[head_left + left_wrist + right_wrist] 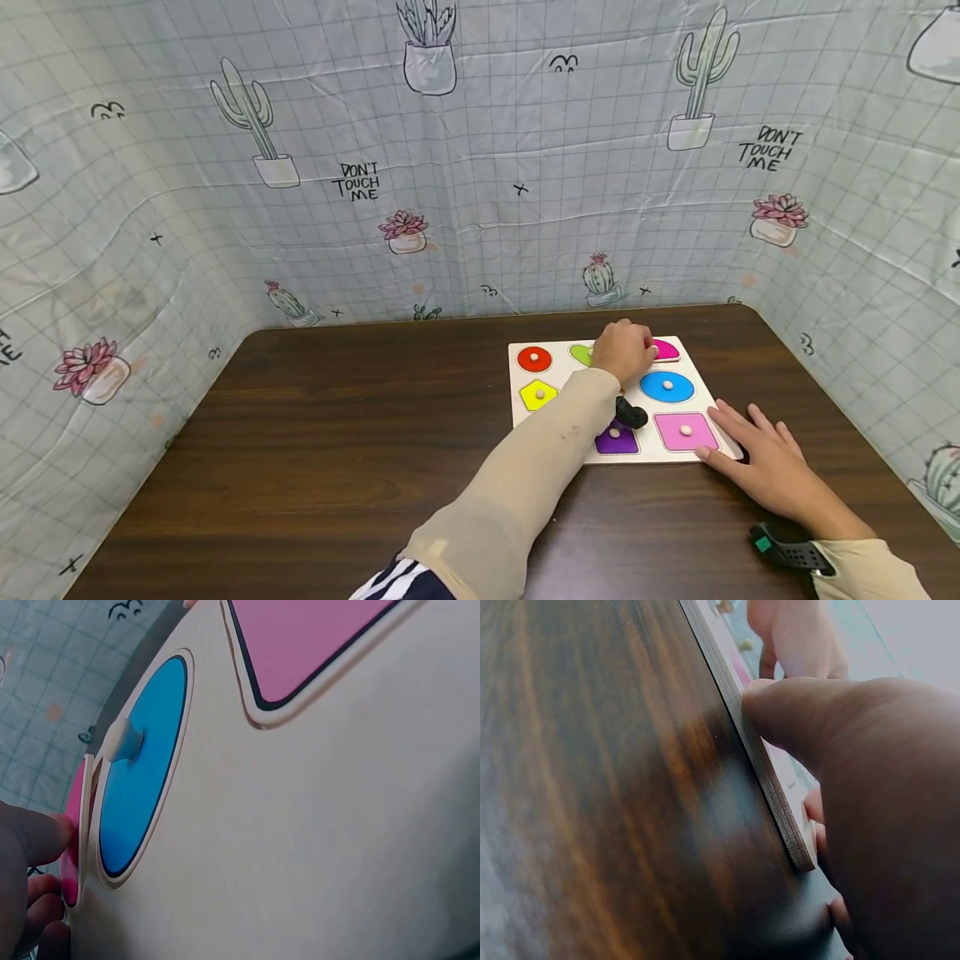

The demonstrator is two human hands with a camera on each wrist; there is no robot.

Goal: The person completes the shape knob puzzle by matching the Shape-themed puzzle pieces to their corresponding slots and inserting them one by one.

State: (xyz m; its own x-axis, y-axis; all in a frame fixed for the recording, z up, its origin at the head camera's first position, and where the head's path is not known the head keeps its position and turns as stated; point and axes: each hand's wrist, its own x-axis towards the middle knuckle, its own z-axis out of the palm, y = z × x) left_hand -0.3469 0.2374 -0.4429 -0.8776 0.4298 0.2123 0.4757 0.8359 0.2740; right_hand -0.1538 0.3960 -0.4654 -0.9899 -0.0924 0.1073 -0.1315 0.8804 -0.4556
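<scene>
A white wooden knob puzzle board [564, 373] lies on the table's right half. My left hand [624, 350] reaches over its far side and pinches a magenta rounded piece [667, 350]. In the left wrist view the thumb [45, 832] presses against this piece [69, 885], which sits slightly raised beside the blue oval piece [146, 769]; its knob is hidden. My right hand [772, 462] rests spread at the board's near right corner. Its thumb [787, 712] touches the front edge, and the other fingers lie along the right side, near the pink rectangle [686, 432].
Also in the board are a red circle [534, 359], a yellow pentagon [538, 395], a partly covered green piece [581, 355] and a purple piece [618, 440]. The left forearm hides part of the board. A dark wooden table [337, 433] meets a patterned cloth [465, 167] behind.
</scene>
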